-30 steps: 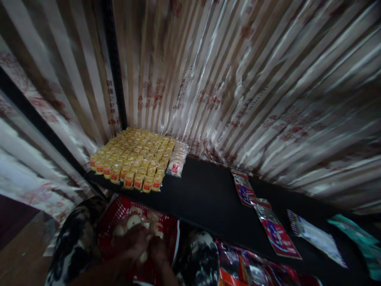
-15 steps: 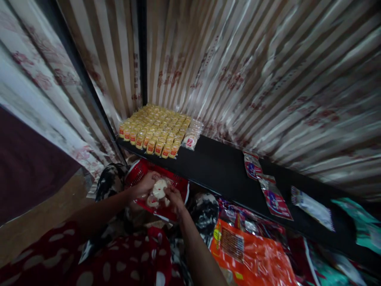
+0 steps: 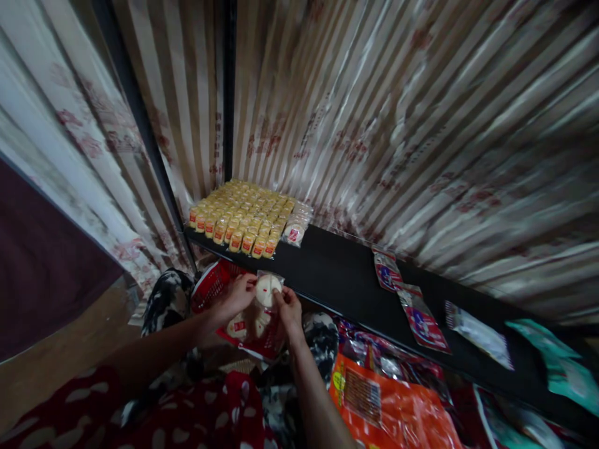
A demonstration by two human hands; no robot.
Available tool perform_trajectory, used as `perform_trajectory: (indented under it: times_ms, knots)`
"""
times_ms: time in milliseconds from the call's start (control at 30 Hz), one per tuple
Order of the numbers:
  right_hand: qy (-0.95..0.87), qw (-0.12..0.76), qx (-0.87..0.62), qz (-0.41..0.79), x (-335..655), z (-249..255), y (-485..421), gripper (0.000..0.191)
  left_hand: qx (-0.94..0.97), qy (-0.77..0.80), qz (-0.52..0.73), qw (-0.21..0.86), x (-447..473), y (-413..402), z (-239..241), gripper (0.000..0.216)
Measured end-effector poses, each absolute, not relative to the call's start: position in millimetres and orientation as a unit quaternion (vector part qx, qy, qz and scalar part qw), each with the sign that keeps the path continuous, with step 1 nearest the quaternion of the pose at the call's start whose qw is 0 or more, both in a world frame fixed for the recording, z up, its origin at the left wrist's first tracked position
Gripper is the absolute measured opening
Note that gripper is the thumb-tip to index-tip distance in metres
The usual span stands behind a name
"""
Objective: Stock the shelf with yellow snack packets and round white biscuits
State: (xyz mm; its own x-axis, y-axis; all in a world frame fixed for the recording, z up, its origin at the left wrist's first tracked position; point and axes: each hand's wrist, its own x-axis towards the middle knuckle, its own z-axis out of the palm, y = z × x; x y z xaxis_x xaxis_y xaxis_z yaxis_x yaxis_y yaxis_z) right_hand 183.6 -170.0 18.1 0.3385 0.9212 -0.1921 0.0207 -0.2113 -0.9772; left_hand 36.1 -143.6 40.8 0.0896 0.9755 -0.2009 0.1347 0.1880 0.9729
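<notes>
My left hand [image 3: 233,300] and my right hand [image 3: 289,310] together grip a clear packet of round pale cakes [image 3: 267,289], held just above a red plastic basket [image 3: 211,290] that holds more such packets. The packet is lifted toward the front edge of a black shelf [image 3: 346,280]. On the shelf's left end lies a block of several small yellow packets [image 3: 238,218], with one clear packet of pale cakes [image 3: 296,229] beside it on the right.
Red and blue flat sachets [image 3: 387,271] and a white packet [image 3: 477,333] lie along the shelf to the right, with a teal bag [image 3: 556,362] at the far end. An orange bag [image 3: 388,408] lies below. Striped foil-like sheeting [image 3: 374,125] backs the shelf.
Both hands rose out of the red basket with a packet of pale cakes and brought it up toward the shelf edge. The camera view shifted and steadied.
</notes>
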Motion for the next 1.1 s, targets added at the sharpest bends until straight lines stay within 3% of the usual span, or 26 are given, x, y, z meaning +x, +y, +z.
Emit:
perform_trajectory:
  times_ms: [133,333,467,733,900,1100]
  knots:
    - [-0.383,0.548,-0.634,0.388,189.1,45.6,-167.2,0.036,0.521,0.503,0.409,0.555,59.0,-146.8,56.1,0.040]
    - [-0.395,0.569,-0.617,0.373,198.8,78.1,-171.6,0.035,0.474,0.435,0.406,0.649,92.0,-142.6,76.3,0.036]
    - [-0.388,0.573,-0.590,0.416,213.0,71.9,-170.4,0.037,0.433,0.415,0.402,0.692,106.7,-136.1,78.7,0.038]
    - [-0.426,0.559,-0.628,0.333,232.9,48.5,-156.9,0.028,0.230,0.444,0.367,0.784,122.0,-119.4,78.0,0.030]
    - [-0.521,0.490,-0.661,0.228,242.6,59.6,-153.8,0.030,0.226,0.429,0.322,0.813,119.2,-105.4,80.9,0.033]
    - [-0.721,0.329,-0.607,0.063,257.6,86.9,-146.9,0.058,0.339,0.464,0.253,0.778,111.8,-89.8,71.7,0.034]
